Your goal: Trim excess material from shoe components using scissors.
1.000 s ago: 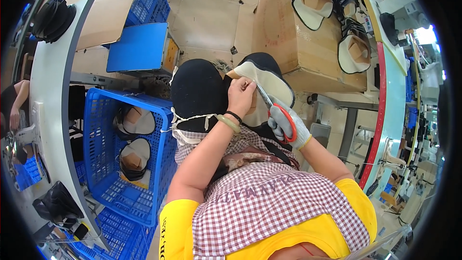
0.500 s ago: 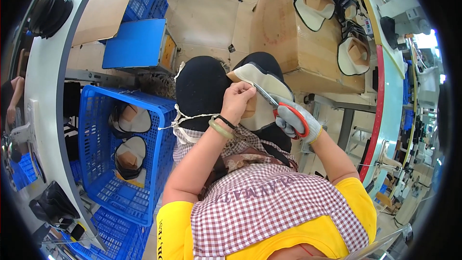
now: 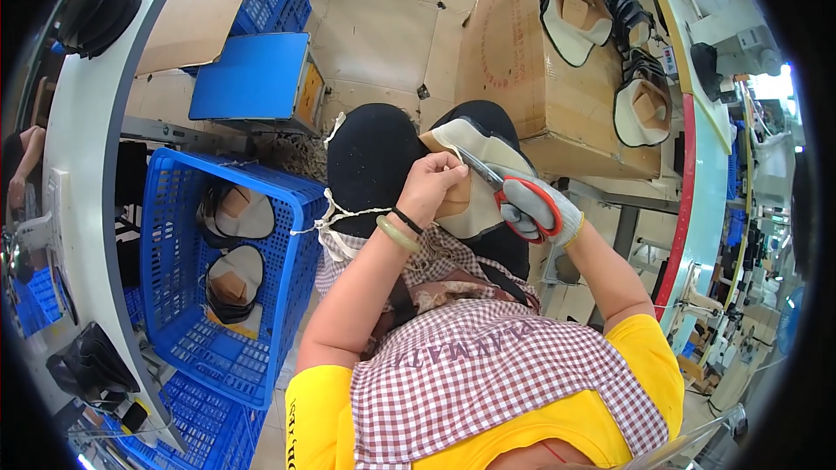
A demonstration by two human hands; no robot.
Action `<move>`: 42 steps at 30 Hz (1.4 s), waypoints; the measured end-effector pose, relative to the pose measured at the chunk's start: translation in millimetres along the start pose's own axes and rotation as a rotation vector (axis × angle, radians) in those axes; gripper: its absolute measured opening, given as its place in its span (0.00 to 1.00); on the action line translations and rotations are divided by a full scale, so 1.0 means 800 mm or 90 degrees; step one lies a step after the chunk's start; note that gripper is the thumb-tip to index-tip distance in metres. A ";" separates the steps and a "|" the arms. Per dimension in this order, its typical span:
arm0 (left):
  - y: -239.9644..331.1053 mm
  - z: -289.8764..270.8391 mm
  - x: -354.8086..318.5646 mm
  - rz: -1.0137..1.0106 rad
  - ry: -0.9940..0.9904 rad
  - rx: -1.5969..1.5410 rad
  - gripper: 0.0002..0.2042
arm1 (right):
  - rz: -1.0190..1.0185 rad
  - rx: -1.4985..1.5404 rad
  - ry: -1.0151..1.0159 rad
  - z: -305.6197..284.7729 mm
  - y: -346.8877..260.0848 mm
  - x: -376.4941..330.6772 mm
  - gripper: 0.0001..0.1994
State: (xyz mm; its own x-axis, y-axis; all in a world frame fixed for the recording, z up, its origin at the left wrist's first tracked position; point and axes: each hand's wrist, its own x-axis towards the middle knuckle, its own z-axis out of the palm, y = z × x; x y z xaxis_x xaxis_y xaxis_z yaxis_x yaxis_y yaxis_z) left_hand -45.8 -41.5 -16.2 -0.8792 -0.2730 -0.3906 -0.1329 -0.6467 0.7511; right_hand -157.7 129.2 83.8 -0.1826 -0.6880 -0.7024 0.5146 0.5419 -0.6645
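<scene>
A cream shoe upper [image 3: 482, 211] with dark edging and a tan lining lies across my lap. My bare left hand [image 3: 433, 184] is closed in a pinch at its inner edge, by a small pale end of material. Scissors [image 3: 484, 171] with red handles are in my grey-gloved right hand [image 3: 547, 211], fingers through the loops. Their blades point up and left, the tip close to my left fingertips. Whether the blades touch the material, I cannot tell.
On my left stands a blue plastic crate [image 3: 300, 209] holding several shoe uppers. A cardboard box [image 3: 496, 61] at the far right carries stacked uppers [image 3: 575, 22]. A blue-topped stool [image 3: 248, 78] is at the far left. White tie strings [image 3: 335, 218] hang beside my leg.
The scissors' tip has shifted slightly up and away from the pinched edge, and the blades look a little more apart. My left hand keeps its pinch. The whole view has shifted slightly.
</scene>
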 end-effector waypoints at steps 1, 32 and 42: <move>0.001 -0.001 -0.001 -0.008 -0.017 -0.007 0.05 | 0.016 0.046 0.012 0.000 0.002 0.001 0.28; 0.053 -0.046 0.042 -0.027 0.146 0.476 0.10 | -0.050 0.167 0.143 0.054 0.037 0.048 0.19; 0.069 -0.046 -0.005 -0.006 -0.050 -0.138 0.06 | -0.083 0.237 0.040 0.059 0.038 0.035 0.21</move>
State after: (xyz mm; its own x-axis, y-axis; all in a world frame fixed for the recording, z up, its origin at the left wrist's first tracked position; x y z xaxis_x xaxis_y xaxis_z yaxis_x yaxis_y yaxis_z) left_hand -32.9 -102.7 6.9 -0.9122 -0.2160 -0.3480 -0.0469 -0.7889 0.6127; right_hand -107.9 103.6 55.6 -0.3119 -0.7024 -0.6398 0.7495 0.2320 -0.6200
